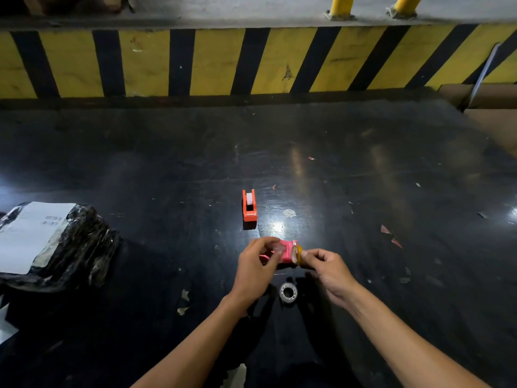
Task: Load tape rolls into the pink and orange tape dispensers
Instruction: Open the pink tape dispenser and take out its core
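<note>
My left hand (256, 268) grips the pink tape dispenser (286, 251) just above the dark floor. At the dispenser's right end my right hand (327, 268) pinches a yellowish tape roll (296, 254). The orange tape dispenser (249, 205) stands on the floor farther ahead, with a white roll seated in it. A clear tape roll (288, 292) lies flat on the floor between my wrists.
A black plastic-wrapped parcel (56, 245) with a white label lies at the left. A yellow-and-black striped curb (251, 61) runs across the back. Cardboard (492, 119) sits at the far right. Small scraps of paper and tape litter the shiny black floor (363, 177).
</note>
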A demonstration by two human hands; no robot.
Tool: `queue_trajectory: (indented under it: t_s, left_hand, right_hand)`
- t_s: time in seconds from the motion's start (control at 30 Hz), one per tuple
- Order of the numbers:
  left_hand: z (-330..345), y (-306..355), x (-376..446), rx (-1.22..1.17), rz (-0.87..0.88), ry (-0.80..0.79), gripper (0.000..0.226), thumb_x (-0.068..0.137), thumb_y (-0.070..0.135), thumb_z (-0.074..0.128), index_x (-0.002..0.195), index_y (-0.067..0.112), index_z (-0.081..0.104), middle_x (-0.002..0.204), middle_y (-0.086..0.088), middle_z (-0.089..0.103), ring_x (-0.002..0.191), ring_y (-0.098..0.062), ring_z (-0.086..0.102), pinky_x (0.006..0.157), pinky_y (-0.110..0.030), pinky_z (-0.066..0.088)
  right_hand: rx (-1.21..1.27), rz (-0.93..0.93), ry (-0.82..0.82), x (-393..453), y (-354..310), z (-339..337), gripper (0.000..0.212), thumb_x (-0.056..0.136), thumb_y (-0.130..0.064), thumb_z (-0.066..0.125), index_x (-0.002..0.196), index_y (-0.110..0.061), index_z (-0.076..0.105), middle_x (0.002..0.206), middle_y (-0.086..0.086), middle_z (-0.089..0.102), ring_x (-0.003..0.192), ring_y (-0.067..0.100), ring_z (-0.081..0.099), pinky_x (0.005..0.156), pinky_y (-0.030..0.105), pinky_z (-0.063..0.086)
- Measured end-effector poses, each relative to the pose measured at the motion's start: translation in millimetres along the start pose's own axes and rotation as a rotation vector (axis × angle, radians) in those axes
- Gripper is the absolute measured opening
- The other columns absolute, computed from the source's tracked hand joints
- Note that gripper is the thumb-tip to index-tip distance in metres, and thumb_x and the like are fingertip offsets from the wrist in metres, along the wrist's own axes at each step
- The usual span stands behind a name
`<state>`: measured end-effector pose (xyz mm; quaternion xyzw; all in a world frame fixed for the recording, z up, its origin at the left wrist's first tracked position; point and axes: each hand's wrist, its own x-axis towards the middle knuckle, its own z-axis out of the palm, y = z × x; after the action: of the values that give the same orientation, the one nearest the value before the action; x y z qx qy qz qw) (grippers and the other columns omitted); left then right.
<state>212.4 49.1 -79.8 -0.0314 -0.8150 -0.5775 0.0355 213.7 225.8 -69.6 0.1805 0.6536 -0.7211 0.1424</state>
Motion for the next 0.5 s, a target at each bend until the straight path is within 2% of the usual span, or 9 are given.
queue_trajectory:
  t_s: [0.1,0.17,0.23,0.37,0.5]
  left_hand:
    - [-5.1,-2.5,-4.5,-0.031,-0.057,0.041,0.023,0.091,0.013,0.072,0.111,0.024,0.07,0.104,0.008,0.069,0.089,-0.003,0.066,0.076,-0.008,0.05]
    - [-8.3,-5.8,-7.6,-0.052,-0.093,0.047,0.025,0.091,0.012,0.072,0.104,0.033,0.069,0.105,0.009,0.07,0.089,-0.001,0.067,0.078,-0.008,0.051]
    - [-10.0,-11.4,-9.9,-0.055,-0.142,0.046,0.026,0.091,0.013,0.072,0.1,0.038,0.068,0.104,0.008,0.072,0.091,-0.002,0.069,0.079,-0.01,0.052]
    - [-11.0,-24.4,-12.0,-0.079,-0.21,0.049,0.019,0.09,0.013,0.073,0.105,0.024,0.073,0.102,0.003,0.076,0.094,-0.012,0.073,0.087,-0.026,0.058]
    - [-13.7,-25.4,-13.5,-0.072,-0.231,0.042,0.018,0.09,0.015,0.073,0.106,0.023,0.073,0.099,0.006,0.077,0.093,-0.01,0.073,0.088,-0.028,0.058]
  right_hand:
    - [-0.507,-0.085,0.105,5.3,13.7,-15.6,0.014,0.085,-0.021,0.071,0.075,-0.012,0.069,0.073,0.003,0.068,0.071,0.019,0.062,0.068,0.03,0.046]
    - [-0.89,-0.191,0.136,5.8,23.8,-27.9,0.015,0.084,-0.025,0.071,0.077,-0.013,0.069,0.084,0.006,0.067,0.077,0.021,0.065,0.071,0.029,0.047]
    - [-1.154,-0.299,0.099,4.3,34.9,-37.6,0.015,0.085,-0.024,0.068,0.082,-0.01,0.068,0.094,0.009,0.059,0.087,0.026,0.061,0.081,0.032,0.046]
    - [-1.305,-0.369,0.051,-0.4,48.9,-45.1,0.016,0.089,-0.023,0.063,0.09,-0.008,0.065,0.103,0.009,0.051,0.097,0.027,0.053,0.089,0.032,0.045]
    - [-1.339,-0.395,0.113,-2.5,43.1,-40.8,0.019,0.087,-0.03,0.064,0.093,-0.011,0.063,0.106,0.007,0.051,0.099,0.026,0.049,0.089,0.037,0.048]
